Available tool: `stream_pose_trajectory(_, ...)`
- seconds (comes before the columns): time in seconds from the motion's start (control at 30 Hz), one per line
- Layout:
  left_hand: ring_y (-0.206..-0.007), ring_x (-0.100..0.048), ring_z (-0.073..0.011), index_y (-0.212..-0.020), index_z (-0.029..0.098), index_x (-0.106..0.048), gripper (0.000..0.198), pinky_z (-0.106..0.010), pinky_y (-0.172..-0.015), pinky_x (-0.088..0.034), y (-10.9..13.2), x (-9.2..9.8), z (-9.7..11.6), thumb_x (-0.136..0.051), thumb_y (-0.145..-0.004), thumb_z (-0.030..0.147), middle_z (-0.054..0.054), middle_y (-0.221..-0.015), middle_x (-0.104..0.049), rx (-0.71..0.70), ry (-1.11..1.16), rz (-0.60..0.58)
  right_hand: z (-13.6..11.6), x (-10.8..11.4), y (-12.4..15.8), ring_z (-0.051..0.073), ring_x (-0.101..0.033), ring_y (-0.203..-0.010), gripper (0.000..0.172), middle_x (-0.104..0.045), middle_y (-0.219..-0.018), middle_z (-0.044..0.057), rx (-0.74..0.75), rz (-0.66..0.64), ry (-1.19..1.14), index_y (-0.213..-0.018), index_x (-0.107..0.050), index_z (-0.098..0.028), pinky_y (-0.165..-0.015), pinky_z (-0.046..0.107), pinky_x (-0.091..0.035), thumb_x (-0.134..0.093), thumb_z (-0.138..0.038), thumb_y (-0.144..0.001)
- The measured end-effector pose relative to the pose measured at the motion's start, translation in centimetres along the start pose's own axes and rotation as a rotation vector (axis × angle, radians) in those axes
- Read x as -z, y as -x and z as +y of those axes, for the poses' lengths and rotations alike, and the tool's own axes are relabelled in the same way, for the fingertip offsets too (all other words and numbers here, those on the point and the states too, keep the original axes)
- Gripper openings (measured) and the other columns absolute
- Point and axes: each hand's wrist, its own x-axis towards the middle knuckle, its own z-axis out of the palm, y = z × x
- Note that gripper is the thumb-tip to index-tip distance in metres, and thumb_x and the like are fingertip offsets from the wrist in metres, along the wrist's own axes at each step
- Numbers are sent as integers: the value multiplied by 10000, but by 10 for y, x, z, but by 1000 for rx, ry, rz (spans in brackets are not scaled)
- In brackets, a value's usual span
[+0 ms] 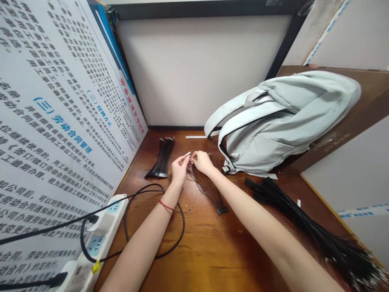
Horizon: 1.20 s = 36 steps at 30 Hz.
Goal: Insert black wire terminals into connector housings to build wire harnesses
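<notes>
Near the middle of the table, my left hand [180, 167] pinches a small white connector [187, 154] between thumb and fingers. My right hand [202, 161] is close beside it, its fingers closed on the thin dark wires [197, 180] just by the connector. From my fingers the wires run down toward me and to the right, ending in a flat black connector [222, 209] on the table. To the left of my hands lies a bundle of finished-looking black cables [163, 156] with pale connector ends. How the wire tips meet the white connector is too small to make out.
A large bunch of black wires [291, 211] lies at the right. Behind it, a pale backpack [282, 117] leans against a cardboard box [334, 142]. A black cord [184, 227] loops under my left forearm from a white power strip [114, 227]. A white strip [196, 137] lies at the back.
</notes>
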Motion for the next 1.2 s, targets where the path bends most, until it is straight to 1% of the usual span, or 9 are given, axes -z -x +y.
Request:
stream_pose_trajectory(0.07, -593, -631, -117, -816, 103, -651, 328, -242, -619, -501, 0, 0, 0, -740, -587, 320, -49, -677, -684, 6, -8, 18, 2, -4, 1, 156, -611, -657, 124, -652, -672, 39, -26, 50, -171, -637, -574, -185, -660, 273, -464, -568, -117, -742)
stream_pose_trajectory(0.2, -595, -641, -131, -1004, 113, -611, 449, -251, -606, -507, 2, 0, 0, -724, -619, 314, -43, -677, -687, -19, -50, 23, 9, -10, 9, 155, -623, -631, 77, -639, -665, 12, -117, 145, -621, -686, -555, -193, -616, 276, -494, -571, -239, -746)
stream_pose_trajectory(0.3, -660, -656, -147, -961, 118, -633, 386, -273, -659, -519, 2, 1, -2, -712, -632, 304, -72, -765, -704, -52, -82, 6, 13, -15, 14, 165, -633, -665, 125, -642, -685, 17, -88, 179, -783, -704, -565, -192, -653, 288, -510, -591, -313, -725)
stream_pose_trajectory(0.43, -818, -661, -175, -882, 118, -673, 266, -305, -775, -513, 0, 2, -5, -683, -655, 256, -109, -909, -710, -99, -137, 50, 17, -16, 17, 176, -630, -698, 194, -651, -722, 33, -52, 198, -824, -720, -591, -187, -701, 309, -514, -620, -377, -697)
stream_pose_trajectory(0.53, -878, -653, -189, -868, 121, -692, 222, -324, -822, -500, -1, 2, -5, -654, -681, 236, -113, -940, -710, -130, -205, 73, 18, -16, 17, 183, -629, -731, 216, -663, -758, 43, -41, 208, -823, -726, -608, -182, -730, 323, -511, -635, -393, -686)
stream_pose_trajectory(0.67, -863, -656, -187, -869, 117, -699, 213, -332, -833, -497, 1, 2, -3, -650, -685, 212, -117, -935, -712, -145, -237, 94, 18, -14, 17, 195, -629, -755, 223, -673, -756, 48, -8, 199, -817, -705, -624, -178, -750, 336, -504, -656, -396, -672)
stream_pose_trajectory(0.83, -850, -660, -187, -888, 114, -693, 239, -338, -822, -502, 3, 1, -2, -667, -666, 199, -125, -946, -710, -132, -202, 85, 17, -14, 17, 191, -622, -706, 211, -673, -721, 48, -15, 167, -824, -687, -641, -174, -706, 329, -500, -678, -378, -651)
stream_pose_trajectory(1.2, -836, -668, -194, -830, 119, -708, 226, -357, -841, -498, 4, 1, 0, -703, -614, 183, -116, -897, -722, -98, -180, 65, 19, -15, 18, 169, -590, -627, 194, -657, -670, 38, -23, 166, -766, -668, -645, -170, -629, 299, -474, -674, -360, -646)
